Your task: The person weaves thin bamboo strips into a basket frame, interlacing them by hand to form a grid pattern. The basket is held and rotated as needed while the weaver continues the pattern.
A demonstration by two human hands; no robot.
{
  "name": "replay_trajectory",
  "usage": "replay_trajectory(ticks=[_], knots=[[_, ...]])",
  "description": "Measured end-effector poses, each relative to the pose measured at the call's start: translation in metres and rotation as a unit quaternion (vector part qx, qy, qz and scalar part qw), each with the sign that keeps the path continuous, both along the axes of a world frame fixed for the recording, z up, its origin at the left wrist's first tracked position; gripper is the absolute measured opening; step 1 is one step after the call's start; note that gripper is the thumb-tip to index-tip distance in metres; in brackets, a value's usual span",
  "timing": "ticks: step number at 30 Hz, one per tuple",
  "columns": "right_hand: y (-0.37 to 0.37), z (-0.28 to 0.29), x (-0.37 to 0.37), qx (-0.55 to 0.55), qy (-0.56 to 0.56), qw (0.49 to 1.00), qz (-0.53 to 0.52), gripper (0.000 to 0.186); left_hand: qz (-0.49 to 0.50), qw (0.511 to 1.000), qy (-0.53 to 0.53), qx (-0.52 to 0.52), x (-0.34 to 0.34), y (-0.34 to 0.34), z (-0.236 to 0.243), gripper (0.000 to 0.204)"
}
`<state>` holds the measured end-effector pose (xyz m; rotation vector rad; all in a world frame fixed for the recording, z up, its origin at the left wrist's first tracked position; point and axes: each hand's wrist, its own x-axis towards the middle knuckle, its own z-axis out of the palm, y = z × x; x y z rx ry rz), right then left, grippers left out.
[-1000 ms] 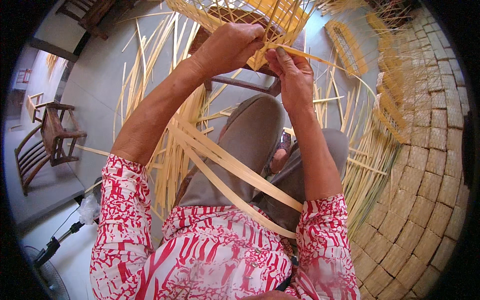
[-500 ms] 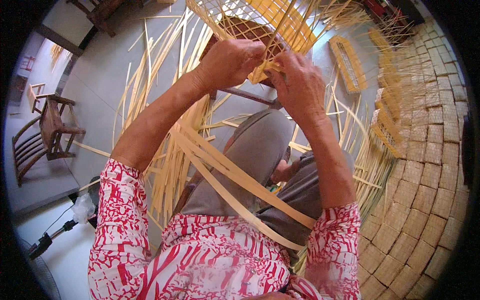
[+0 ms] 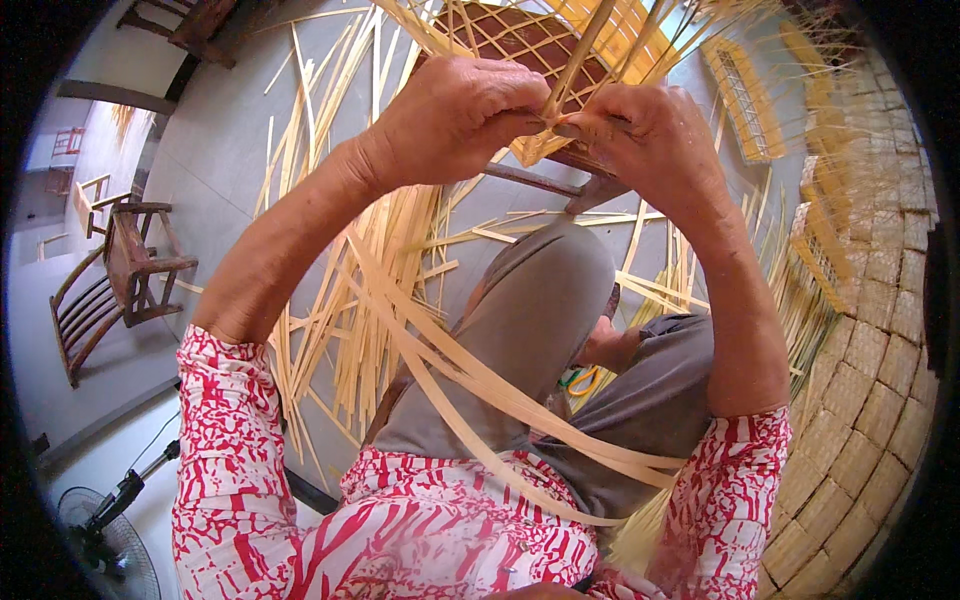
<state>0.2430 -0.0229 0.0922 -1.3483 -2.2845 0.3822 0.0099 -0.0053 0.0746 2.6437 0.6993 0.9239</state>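
Note:
A partly woven basket (image 3: 632,42) of yellow bamboo strips lies at the top, resting over a dark brown stool (image 3: 540,184). Its near corner points toward me between my hands. My left hand (image 3: 460,115) is closed, thumb and fingers pinching at the left of that corner. From the other side my right hand (image 3: 655,140) pinches the same corner, thumb pressed in against a strip. Upright strips stick up from the basket between the hands. Exactly which strip each fingertip grips is partly hidden. Across my lap lie long loose bamboo strips (image 3: 500,385).
Loose strips (image 3: 370,310) cover the floor left of my knee. Rectangular open-weave frames (image 3: 745,98) lie at the upper right, beside a large stack of woven blocks (image 3: 870,400). A wooden chair (image 3: 145,255) and a fan (image 3: 105,545) are at left. A yellow-handled tool (image 3: 583,382) is near my foot.
My hands have spread slightly apart, the right moving rightward and turning at the basket's corner. The view has shifted, so the surroundings sit differently. Both hands still pinch the corner.

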Motion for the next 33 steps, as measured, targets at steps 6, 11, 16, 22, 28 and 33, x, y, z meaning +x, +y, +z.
replay_trajectory(ticks=[6, 11, 16, 22, 28, 33], knots=[[0.027, 0.003, -0.001, 0.002, -0.016, 0.99, 0.14, 0.029, -0.026, 0.999, 0.043, -0.014, -0.008, 0.0, 0.005, 0.017], [0.028, 0.012, -0.002, -0.026, -0.005, 0.983, 0.183, 0.028, 0.0, 0.995, 0.041, -0.086, -0.013, -0.007, 0.009, 0.029], [0.029, 0.008, -0.002, 0.049, 0.003, 0.964, 0.261, 0.021, -0.039, 0.996, 0.051, -0.063, -0.013, -0.005, 0.011, 0.041], [0.026, 0.013, -0.007, 0.002, -0.028, 0.978, 0.208, 0.022, -0.064, 0.989, 0.064, -0.121, -0.013, 0.002, 0.025, 0.024], [0.025, 0.019, -0.011, 0.104, -0.09, 0.988, 0.071, 0.022, 0.03, 0.976, -0.03, -0.212, -0.008, 0.0, 0.02, 0.018], [0.018, 0.019, -0.014, 0.205, 0.072, 0.976, 0.018, 0.013, 0.14, 0.943, -0.177, -0.244, 0.0, 0.009, -0.002, 0.01]])
